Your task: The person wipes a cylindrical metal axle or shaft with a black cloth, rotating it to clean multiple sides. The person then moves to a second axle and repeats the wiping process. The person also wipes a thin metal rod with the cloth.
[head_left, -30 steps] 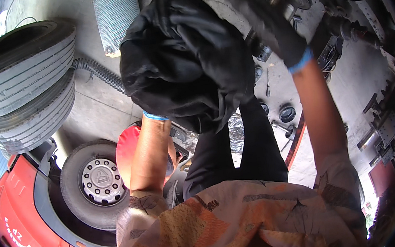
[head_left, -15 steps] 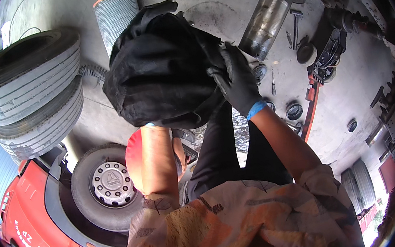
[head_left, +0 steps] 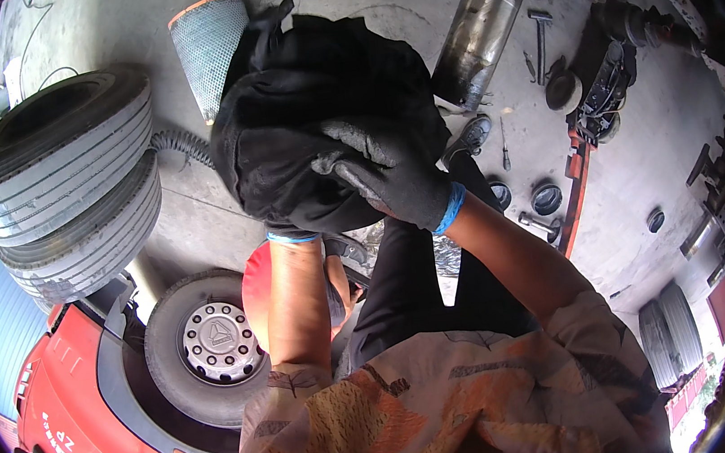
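A large bundle of black cloth (head_left: 317,78) is held up in front of me, rumpled, with loose corners at its upper edge. My right hand (head_left: 392,173), in a dark grey glove with a blue cuff, lies against the bundle's near right side. Its thumb and fingers are bent together on a fold of the fabric. My left hand is inside or behind the cloth; only its blue cuff (head_left: 291,237) and my forearm show below, so its fingers are hidden. What the cloth may cover cannot be seen.
Two stacked tyres (head_left: 72,181) stand left, above a red truck cab (head_left: 90,441) with its front wheel (head_left: 217,335). A perforated filter cylinder (head_left: 215,54) stands beyond the cloth. Right are a metal cylinder (head_left: 479,35), a hammer (head_left: 540,37) and a screwdriver (head_left: 505,150). A person in red (head_left: 259,293) is low by the wheel.
My right hand has moved left and nearer, from the bundle's right edge onto its near side, and its fingers have bent in. The bundle has shifted slightly right.
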A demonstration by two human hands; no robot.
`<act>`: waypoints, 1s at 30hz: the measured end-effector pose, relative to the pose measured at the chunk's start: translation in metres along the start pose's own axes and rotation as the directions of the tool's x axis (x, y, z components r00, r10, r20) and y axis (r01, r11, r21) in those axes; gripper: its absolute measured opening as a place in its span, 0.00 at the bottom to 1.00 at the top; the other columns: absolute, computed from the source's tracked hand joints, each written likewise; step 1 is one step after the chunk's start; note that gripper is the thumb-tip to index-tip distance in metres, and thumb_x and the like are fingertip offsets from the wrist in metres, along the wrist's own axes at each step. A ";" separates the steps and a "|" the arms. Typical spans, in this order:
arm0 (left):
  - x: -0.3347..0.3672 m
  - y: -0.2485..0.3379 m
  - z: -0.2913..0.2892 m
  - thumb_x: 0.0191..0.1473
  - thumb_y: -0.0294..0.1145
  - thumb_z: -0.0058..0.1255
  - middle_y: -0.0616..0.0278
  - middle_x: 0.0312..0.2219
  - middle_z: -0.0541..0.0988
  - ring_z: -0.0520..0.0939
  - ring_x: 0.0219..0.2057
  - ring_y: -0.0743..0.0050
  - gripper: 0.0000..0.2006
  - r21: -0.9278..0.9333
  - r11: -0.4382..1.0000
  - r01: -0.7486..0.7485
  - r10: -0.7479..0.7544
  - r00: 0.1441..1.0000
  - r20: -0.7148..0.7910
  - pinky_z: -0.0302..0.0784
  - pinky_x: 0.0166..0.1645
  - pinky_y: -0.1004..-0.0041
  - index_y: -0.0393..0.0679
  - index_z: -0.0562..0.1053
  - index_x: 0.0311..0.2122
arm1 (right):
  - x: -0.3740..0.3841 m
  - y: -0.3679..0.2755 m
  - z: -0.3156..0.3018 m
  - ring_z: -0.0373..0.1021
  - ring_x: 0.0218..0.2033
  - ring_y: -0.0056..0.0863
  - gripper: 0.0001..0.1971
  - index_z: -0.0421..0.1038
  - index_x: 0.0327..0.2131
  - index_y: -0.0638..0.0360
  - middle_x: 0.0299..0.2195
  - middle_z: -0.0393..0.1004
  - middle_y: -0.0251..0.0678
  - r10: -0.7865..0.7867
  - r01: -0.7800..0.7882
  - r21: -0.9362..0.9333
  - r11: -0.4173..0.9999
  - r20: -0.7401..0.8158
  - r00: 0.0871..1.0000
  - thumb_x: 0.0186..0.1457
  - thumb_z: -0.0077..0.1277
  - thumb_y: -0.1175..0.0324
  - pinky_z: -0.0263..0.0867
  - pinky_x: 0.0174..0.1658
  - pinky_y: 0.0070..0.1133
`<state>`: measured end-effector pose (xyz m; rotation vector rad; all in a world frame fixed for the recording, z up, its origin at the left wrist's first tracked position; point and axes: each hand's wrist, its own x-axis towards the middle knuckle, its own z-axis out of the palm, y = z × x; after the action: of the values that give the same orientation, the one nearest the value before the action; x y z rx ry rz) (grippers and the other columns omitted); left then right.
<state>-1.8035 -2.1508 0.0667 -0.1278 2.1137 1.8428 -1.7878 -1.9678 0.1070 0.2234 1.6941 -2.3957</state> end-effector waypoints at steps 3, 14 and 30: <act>-0.003 0.000 0.018 0.46 0.45 0.52 0.52 0.52 0.67 0.68 0.54 0.54 0.30 0.014 1.000 -0.003 0.003 0.999 0.035 0.63 0.58 0.60 0.43 0.63 0.55 | 0.008 -0.016 -0.006 0.72 0.43 0.29 0.17 0.66 0.49 0.66 0.42 0.74 0.42 -0.124 0.125 -0.027 0.992 0.032 0.992 0.55 0.47 0.79 0.67 0.47 0.20; 0.006 -0.002 0.012 0.47 0.47 0.52 0.52 0.52 0.67 0.69 0.53 0.53 0.32 0.048 0.999 -0.025 0.024 0.999 0.028 0.63 0.58 0.60 0.43 0.61 0.56 | -0.044 0.020 -0.008 0.71 0.47 0.26 0.24 0.58 0.56 0.64 0.47 0.70 0.41 0.069 -0.138 0.236 0.962 0.281 0.957 0.55 0.48 0.80 0.66 0.51 0.20; 0.056 0.031 0.123 0.47 0.51 0.53 0.51 0.52 0.68 0.70 0.52 0.53 0.35 0.559 0.504 -0.658 0.451 0.753 0.480 0.63 0.58 0.60 0.43 0.59 0.57 | -0.100 0.074 -0.113 0.71 0.44 0.33 0.19 0.63 0.51 0.63 0.43 0.72 0.42 -0.032 -0.134 -0.539 0.832 -0.288 0.957 0.54 0.47 0.75 0.67 0.46 0.23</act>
<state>-1.8413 -2.0180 0.0660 1.0759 2.6542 1.0146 -1.6713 -1.8775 0.0259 0.5303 2.3930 -1.7838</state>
